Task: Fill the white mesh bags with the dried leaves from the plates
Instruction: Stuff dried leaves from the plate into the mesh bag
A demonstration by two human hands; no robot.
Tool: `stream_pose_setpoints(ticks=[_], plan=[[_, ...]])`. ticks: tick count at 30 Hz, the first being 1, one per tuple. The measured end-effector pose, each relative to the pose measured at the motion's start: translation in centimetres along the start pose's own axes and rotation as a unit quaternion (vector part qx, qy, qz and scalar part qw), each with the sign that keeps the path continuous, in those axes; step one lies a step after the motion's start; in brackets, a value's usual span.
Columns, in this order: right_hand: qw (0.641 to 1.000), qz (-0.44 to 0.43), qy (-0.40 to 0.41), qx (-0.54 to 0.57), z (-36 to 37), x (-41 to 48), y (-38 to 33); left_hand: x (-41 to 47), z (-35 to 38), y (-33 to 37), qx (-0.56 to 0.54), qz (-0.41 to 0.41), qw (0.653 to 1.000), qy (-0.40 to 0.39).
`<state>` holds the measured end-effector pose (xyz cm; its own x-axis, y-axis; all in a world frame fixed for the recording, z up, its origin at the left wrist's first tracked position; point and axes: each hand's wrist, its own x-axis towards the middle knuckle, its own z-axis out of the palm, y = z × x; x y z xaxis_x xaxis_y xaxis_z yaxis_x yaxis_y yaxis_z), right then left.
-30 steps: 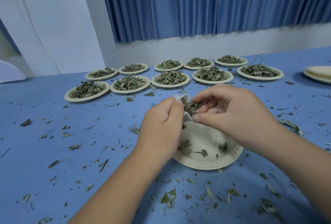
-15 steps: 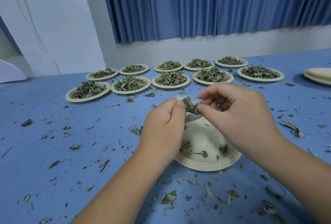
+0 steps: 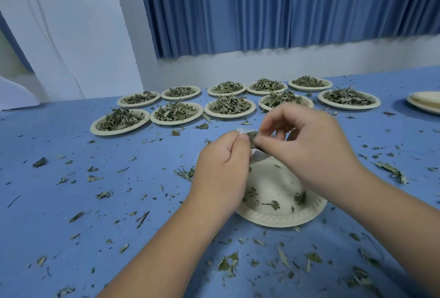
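Nearest the camera, loose leaf scraps (image 3: 229,262) litter the blue table (image 3: 95,214) just in front of the near plate (image 3: 281,220), a pale paper plate with only a few dried bits left on it. Over the far rim of that plate both hands meet. The left hand (image 3: 221,169) has its fingers curled and pinches one side of the white mesh bag (image 3: 256,154) between thumb and forefinger. The right hand (image 3: 307,147) pinches the other side with its thumb against the bent fingers, the remaining fingers arched loosely above. Dried leaves (image 3: 252,136) show dark in the bag's mouth between the two thumbs. Compared with half a second ago, the right thumb has drawn in closer to the left one, so the gap at the mouth is narrower and less of the leaves shows; the near plate and its scraps lie as they did. Beyond the near plate, ten plates heaped with dried leaves (image 3: 229,107) stand in two rows, unmoved. Far right of the near plate, a stack of empty plates (image 3: 426,103) sits at the picture's edge. Behind the rows hang a blue curtain (image 3: 262,7) and, to its left, a white one (image 3: 59,23).
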<state>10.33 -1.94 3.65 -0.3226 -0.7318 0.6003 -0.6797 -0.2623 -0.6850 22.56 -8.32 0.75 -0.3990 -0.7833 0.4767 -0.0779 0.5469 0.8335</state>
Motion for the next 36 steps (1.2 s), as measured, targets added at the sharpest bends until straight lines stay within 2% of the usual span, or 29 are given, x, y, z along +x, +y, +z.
stream_pose_setpoints(ticks=[3,8,12,17,19,21,23,24,26,28,33,36], plan=[[0.998,0.007,-0.039,-0.046,0.0,0.6,0.1,0.1,-0.2,-0.3,0.004,-0.006,1.000,-0.002],[0.993,0.010,-0.107,0.043,-1.1,1.3,-0.1,0.4,-0.5,-0.6,-0.003,-0.025,0.999,0.020],[0.990,0.010,-0.136,0.041,-0.9,2.2,0.1,0.5,-0.5,-0.7,-0.003,-0.023,1.000,0.018],[0.980,0.096,-0.165,0.063,-0.2,4.2,0.8,0.6,-0.7,-0.4,-0.026,-0.026,0.999,0.009],[0.958,0.174,-0.223,0.057,-0.1,5.0,1.1,0.8,-0.9,-0.3,-0.054,-0.029,0.998,0.007],[0.905,0.263,-0.314,0.115,0.0,5.5,1.2,0.9,-1.2,-0.3,-0.077,-0.032,0.996,-0.005],[0.859,0.306,-0.363,0.192,0.2,5.7,1.4,1.0,-1.4,-0.4,-0.080,-0.033,0.996,-0.019],[0.852,0.307,-0.367,0.211,0.4,5.8,1.4,1.1,-1.5,-0.5,-0.078,-0.034,0.996,-0.025],[0.859,0.306,-0.343,0.223,1.0,5.8,1.4,1.2,-1.6,-0.6,-0.065,-0.027,0.997,-0.031],[0.884,0.295,-0.309,0.190,1.8,5.6,1.2,1.4,-1.8,-0.8,-0.019,-0.007,1.000,-0.021],[0.952,0.221,-0.213,-0.004,4.2,5.4,0.6,1.2,-1.8,-0.9,0.048,0.015,0.998,-0.041],[0.956,0.170,-0.199,-0.134,5.2,5.4,0.3,1.3,-1.8,-1.1,0.049,0.017,0.998,-0.031]])
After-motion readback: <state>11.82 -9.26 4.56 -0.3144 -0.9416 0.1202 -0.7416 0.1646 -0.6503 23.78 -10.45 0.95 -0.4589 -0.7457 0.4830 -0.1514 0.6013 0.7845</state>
